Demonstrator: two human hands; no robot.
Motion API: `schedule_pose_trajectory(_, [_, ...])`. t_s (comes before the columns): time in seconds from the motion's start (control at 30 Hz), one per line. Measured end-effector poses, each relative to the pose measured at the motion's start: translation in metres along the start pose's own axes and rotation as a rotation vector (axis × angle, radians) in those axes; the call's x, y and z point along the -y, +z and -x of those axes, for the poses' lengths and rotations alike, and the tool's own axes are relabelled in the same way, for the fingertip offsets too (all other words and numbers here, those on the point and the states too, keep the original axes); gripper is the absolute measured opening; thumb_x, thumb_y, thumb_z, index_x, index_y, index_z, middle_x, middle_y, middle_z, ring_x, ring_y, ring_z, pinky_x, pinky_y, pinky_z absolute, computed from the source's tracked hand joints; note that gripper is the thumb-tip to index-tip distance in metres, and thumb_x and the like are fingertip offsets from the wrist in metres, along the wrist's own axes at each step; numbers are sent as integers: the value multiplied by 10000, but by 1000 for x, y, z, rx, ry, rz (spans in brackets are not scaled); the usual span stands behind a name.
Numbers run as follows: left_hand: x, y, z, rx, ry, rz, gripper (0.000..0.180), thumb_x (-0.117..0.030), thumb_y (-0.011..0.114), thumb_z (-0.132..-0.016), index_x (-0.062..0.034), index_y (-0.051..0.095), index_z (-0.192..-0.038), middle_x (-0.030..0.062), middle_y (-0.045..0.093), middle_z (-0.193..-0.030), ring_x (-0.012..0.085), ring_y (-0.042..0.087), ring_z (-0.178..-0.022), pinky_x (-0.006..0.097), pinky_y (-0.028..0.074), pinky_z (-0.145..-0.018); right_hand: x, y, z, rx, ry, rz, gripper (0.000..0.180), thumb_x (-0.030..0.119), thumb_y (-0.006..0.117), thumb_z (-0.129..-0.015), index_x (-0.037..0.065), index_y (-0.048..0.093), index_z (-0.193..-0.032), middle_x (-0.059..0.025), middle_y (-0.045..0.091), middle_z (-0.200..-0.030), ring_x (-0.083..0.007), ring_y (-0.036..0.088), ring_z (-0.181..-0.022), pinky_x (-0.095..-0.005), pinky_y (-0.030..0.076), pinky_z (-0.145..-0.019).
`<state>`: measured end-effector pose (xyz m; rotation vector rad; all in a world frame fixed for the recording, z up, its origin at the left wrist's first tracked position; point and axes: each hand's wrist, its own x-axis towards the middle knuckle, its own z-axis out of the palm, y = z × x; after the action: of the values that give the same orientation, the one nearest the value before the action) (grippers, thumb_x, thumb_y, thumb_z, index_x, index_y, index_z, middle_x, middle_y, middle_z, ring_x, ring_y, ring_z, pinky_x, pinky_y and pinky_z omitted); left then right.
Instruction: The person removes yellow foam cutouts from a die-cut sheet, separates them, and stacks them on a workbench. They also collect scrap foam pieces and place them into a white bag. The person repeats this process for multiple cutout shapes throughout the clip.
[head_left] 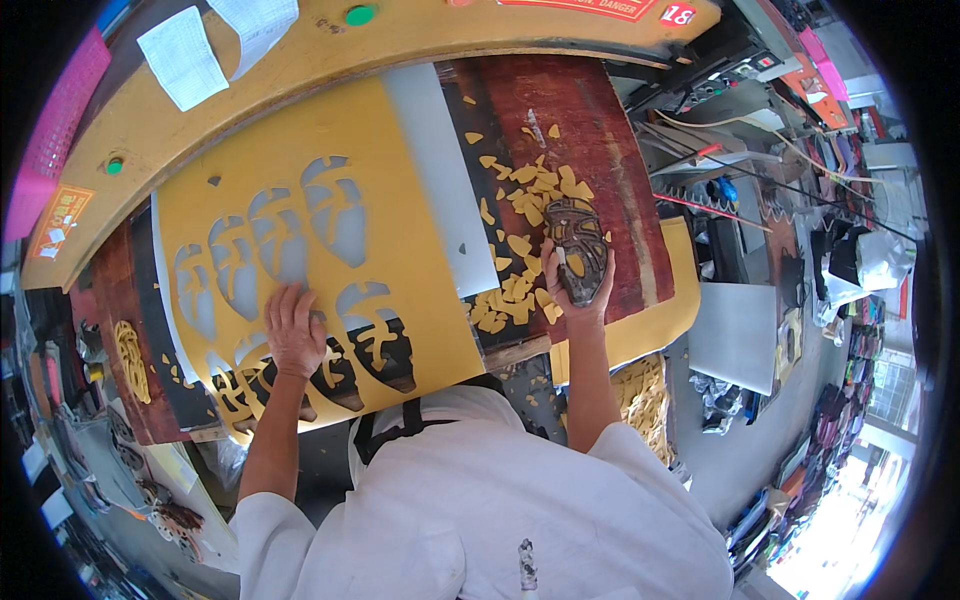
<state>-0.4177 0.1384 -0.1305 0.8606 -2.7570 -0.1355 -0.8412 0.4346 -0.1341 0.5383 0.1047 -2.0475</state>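
Note:
My right hand [580,303] grips a dark metal cutting die [577,240], shaped like a shoe upper, from its near end. Inside the die a yellow piece shows through an opening. Fingers outstretched, my left hand [296,330] lies on a large yellow sheet [430,300]. Several shoe-upper-shaped holes run through this sheet in two rows, the far row showing a white board [425,130] underneath. Through the near row I see dark surface. Loose yellow scraps [540,190] lie around the die, on the red worn board [610,130].
An orange machine beam [400,42] with green buttons spans the far side. Yellow sheets [680,275] and a heap of cut yellow pieces [645,400] sit at the right. Another yellow stack [131,362] lies at the left. A grey panel [732,335] stands farther right.

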Motion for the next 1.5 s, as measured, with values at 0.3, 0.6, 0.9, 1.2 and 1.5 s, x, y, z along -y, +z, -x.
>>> schedule_pose_trajectory(0.3, [-1, -1, 0, -22, -4, -14, 488, -178, 606, -871, -135, 567, -1356, 144, 530, -1460, 399, 432, -1448, 602, 309, -1221, 9, 30, 7, -79, -28, 312, 863, 613, 723, -906, 49, 480, -1512, -249, 557, -1424, -470, 571, -1278, -581, 566, -1047])
schedule_pose_trajectory(0.6, [0, -3, 1, 13, -34, 1, 477, -188, 618, -872, -132, 567, -1343, 152, 541, -1446, 401, 441, -1441, 602, 302, -1225, -28, 16, 20, 13, -42, 305, 856, 588, 681, -948, 28, 442, -1550, -256, 533, -1482, -488, 511, -1366, -664, 480, -1107])
schedule_pose_trajectory(0.9, [3, 3, 4, -27, -50, 15, 465, -208, 636, -872, -161, 581, -1331, 126, 548, -1444, 384, 465, -1416, 591, 314, -1228, -68, 38, 24, -64, -54, 522, 857, 660, 693, -922, 48, 516, -1495, -205, 634, -1373, -403, 641, -1203, -576, 590, -972])
schedule_pose_trajectory(1.2, [3, -2, 3, -87, -59, 60, 435, -227, 648, -874, -162, 630, -1304, 112, 587, -1410, 352, 494, -1401, 569, 337, -1215, -180, 63, -24, 130, -643, 2234, 571, 250, 838, -837, 112, 718, -1377, -155, 632, -1271, -235, 659, -1095, -373, 557, -916])
schedule_pose_trajectory(1.5, [7, 0, 4, -84, -72, 98, 432, -247, 648, -881, -154, 642, -1302, 110, 583, -1421, 343, 486, -1411, 577, 329, -1209, -266, 30, -55, -205, -723, 2800, 745, 419, 845, -718, 171, 680, -1401, -184, 512, -1391, -453, 457, -1289, -560, 446, -1081])
